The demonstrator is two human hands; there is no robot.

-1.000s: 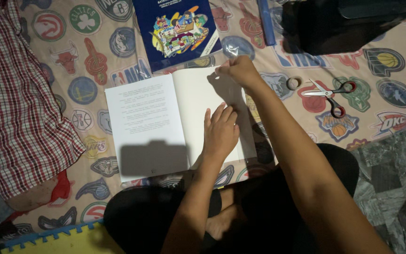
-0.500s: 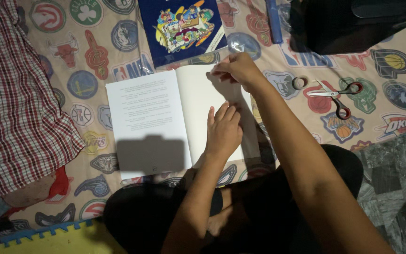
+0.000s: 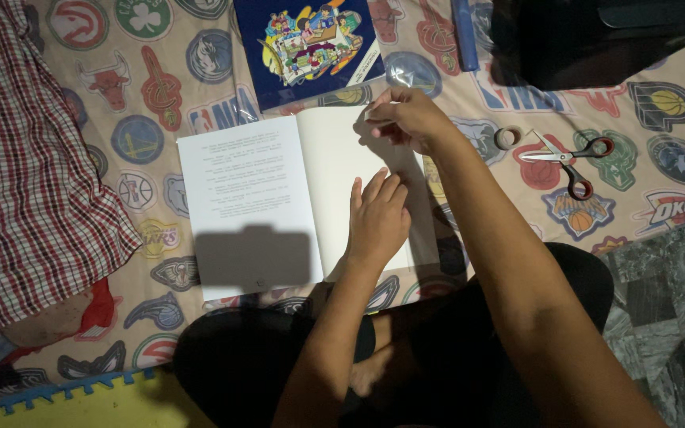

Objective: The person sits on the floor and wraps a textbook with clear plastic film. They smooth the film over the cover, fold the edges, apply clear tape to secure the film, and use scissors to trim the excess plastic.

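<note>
At the centre of the frame, a left hand (image 3: 378,222) presses flat, fingers spread, on an open white book's (image 3: 279,198) right page while the right hand (image 3: 410,119) pinches its top edge, with scissors (image 3: 568,158) at right.

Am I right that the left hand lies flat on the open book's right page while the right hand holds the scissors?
Not quite. In the head view the scissors lie untouched on the patterned sheet. The right hand is at the top edge of the open book's right page. The left hand does lie flat on that page.
</note>
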